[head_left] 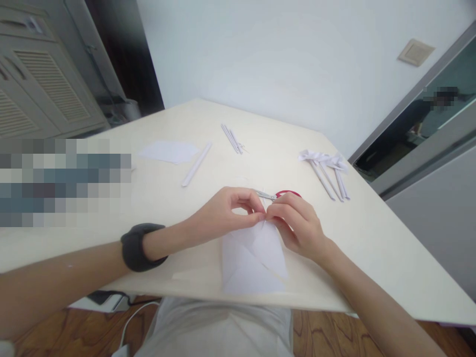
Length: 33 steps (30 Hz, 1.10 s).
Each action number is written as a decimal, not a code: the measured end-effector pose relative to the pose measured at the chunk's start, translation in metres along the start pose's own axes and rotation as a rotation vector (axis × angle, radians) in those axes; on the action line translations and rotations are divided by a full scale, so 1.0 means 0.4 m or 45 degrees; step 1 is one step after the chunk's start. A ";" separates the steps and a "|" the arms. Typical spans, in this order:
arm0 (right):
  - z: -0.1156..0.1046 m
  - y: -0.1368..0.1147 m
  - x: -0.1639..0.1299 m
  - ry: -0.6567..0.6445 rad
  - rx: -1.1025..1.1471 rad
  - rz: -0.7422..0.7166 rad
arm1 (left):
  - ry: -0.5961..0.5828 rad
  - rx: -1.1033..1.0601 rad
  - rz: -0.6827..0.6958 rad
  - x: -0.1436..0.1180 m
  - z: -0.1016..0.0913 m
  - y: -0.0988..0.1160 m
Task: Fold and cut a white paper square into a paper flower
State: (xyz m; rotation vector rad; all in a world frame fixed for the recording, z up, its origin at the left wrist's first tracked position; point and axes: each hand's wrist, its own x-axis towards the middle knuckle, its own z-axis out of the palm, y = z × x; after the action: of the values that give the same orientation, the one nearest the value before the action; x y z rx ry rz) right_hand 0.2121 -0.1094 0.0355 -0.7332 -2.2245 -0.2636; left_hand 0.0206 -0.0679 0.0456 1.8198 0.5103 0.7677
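I see both hands pinching top edge of paper [256,253] at desk [372,238] near edge, 6 o'clock. Left hand [223,213] and right hand [293,223] fingertips meet on it. Paper white, thin, creased diagonally, lying flat, lower edge overhanging desk rim. Scissors [277,195], red-handled, just behind hands at 12. Rolled paper sticks [329,178] at 2 o'clock.

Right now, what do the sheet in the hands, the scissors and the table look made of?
Sheet: thin white paper, matte, creased where both hands pinch it. Scissors: shiny metal blades, red handles, probably plastic. Table: smooth cream top with a soft sheen, perhaps laminate; its core is hidden.
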 end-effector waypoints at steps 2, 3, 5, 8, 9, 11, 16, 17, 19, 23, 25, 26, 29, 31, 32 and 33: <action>0.002 -0.001 -0.001 0.009 0.033 0.037 | 0.064 0.082 0.058 -0.005 0.005 0.003; 0.003 -0.001 -0.002 0.015 0.052 0.060 | 0.093 0.123 0.082 -0.007 0.007 0.005; 0.006 -0.003 -0.003 0.036 0.090 0.105 | 0.133 0.191 0.129 -0.011 0.011 0.007; 0.010 -0.008 -0.003 0.079 0.137 0.148 | 0.164 0.240 0.198 -0.015 0.014 0.004; 0.011 -0.010 -0.001 0.093 0.152 0.162 | 0.174 0.245 0.218 -0.016 0.014 0.002; 0.010 -0.014 0.003 0.123 0.188 0.197 | 0.190 0.248 0.253 -0.017 0.014 -0.002; 0.004 -0.021 0.015 0.145 0.285 0.268 | 0.200 0.232 0.305 -0.015 0.013 -0.007; 0.003 -0.021 0.016 0.142 0.296 0.280 | 0.198 0.229 0.305 -0.015 0.012 -0.006; 0.002 -0.021 0.017 0.135 0.314 0.310 | 0.194 0.221 0.302 -0.015 0.010 -0.004; -0.001 -0.020 0.017 0.135 0.378 0.344 | 0.191 0.212 0.282 -0.017 0.008 0.002; -0.001 -0.018 0.016 0.111 0.402 0.372 | 0.170 0.199 0.279 -0.016 0.008 0.005; -0.001 -0.017 0.015 0.110 0.408 0.365 | 0.173 0.189 0.279 -0.016 0.008 0.005; 0.002 -0.015 0.012 0.087 0.419 0.385 | 0.153 0.194 0.263 -0.014 0.007 0.005; 0.003 -0.014 0.009 0.073 0.405 0.389 | 0.140 0.257 0.249 -0.012 0.005 0.007; 0.003 -0.013 0.008 0.067 0.388 0.384 | 0.145 0.304 0.255 -0.011 0.003 0.009; 0.003 -0.013 0.007 0.068 0.372 0.362 | 0.155 0.370 0.264 -0.010 0.001 0.011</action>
State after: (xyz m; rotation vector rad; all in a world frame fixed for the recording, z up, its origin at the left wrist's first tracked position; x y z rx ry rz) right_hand 0.2068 -0.1118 0.0370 -0.8550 -2.0193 0.1771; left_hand 0.0181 -0.0725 0.0484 2.1280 0.5388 0.9911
